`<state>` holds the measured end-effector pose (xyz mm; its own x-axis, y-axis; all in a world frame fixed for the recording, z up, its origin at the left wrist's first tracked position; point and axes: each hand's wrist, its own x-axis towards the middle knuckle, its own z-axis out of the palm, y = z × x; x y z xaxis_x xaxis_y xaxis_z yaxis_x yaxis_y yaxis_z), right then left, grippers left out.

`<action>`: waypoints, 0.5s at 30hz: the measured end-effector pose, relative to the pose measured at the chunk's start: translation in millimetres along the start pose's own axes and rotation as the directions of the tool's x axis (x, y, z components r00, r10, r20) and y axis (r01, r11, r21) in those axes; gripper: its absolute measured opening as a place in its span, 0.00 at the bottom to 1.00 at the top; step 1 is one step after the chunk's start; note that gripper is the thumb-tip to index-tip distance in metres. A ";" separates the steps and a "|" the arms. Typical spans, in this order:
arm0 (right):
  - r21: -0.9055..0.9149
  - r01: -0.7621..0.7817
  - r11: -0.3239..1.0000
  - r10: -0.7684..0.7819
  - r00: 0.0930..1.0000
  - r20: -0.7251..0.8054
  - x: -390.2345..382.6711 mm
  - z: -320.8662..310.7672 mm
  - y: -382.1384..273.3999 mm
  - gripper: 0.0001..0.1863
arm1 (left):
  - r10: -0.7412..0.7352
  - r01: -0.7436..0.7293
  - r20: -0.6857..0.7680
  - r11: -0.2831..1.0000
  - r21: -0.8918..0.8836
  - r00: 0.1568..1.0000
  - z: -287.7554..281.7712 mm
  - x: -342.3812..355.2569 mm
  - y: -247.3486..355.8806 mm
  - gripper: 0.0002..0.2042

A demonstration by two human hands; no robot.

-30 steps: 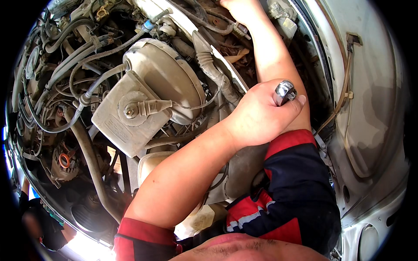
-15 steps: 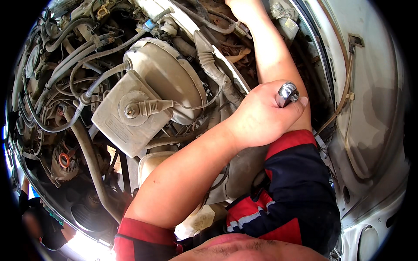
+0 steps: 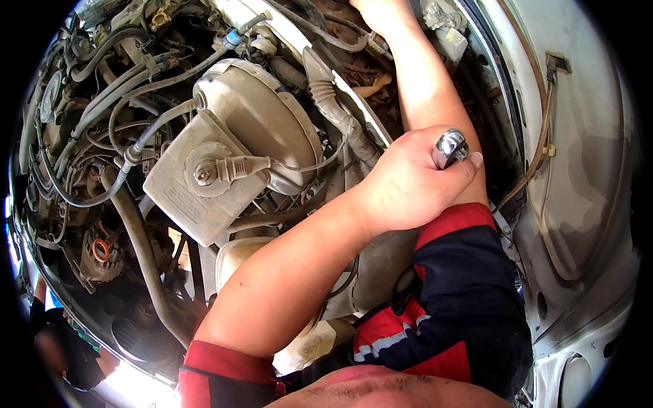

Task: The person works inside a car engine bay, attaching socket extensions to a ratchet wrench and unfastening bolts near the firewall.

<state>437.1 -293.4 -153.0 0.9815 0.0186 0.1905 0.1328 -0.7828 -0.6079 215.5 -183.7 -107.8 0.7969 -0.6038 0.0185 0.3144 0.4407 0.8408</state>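
The fingers of the left hand [image 3: 408, 183] are curled tight round a chrome ratchet handle [image 3: 450, 146], braced over the right forearm [image 3: 428, 88]. The right hand [image 3: 377, 13] reaches deep behind the round brake booster [image 3: 262, 122]; its grip cannot be seen.

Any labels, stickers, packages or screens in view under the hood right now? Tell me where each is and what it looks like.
No packages, signs or screens.
Raised marking: on the side of the beige box-shaped reservoir left of centre; small moulded rectangle in the same dusty beige.
Nothing label-like shows on the shiny metal tool gripped in the left hand, nor near the right hand at the top edge.
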 end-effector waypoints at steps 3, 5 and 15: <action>-0.019 -0.019 1.000 0.019 1.000 -0.003 -1.1 -1.2 -2.2 0.08 | -0.007 0.007 -0.003 1.000 0.003 1.000 0.0 -0.3 0.3 0.16; -0.033 -0.033 0.999 0.033 0.999 -0.006 -1.5 -2.2 -4.0 0.08 | -0.010 0.010 -0.005 1.000 0.007 1.000 0.2 -0.4 0.6 0.16; -0.105 -0.136 0.985 0.135 0.991 -0.014 -5.7 -5.5 -13.7 0.10 | -0.011 0.011 0.002 1.000 0.020 1.000 -1.3 -2.1 1.9 0.16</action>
<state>429.0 -286.2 -141.5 0.9885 -0.0959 0.1172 -0.0170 -0.8390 -0.5438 215.1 -180.7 -106.9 0.7921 -0.6103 0.0101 0.3130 0.4203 0.8517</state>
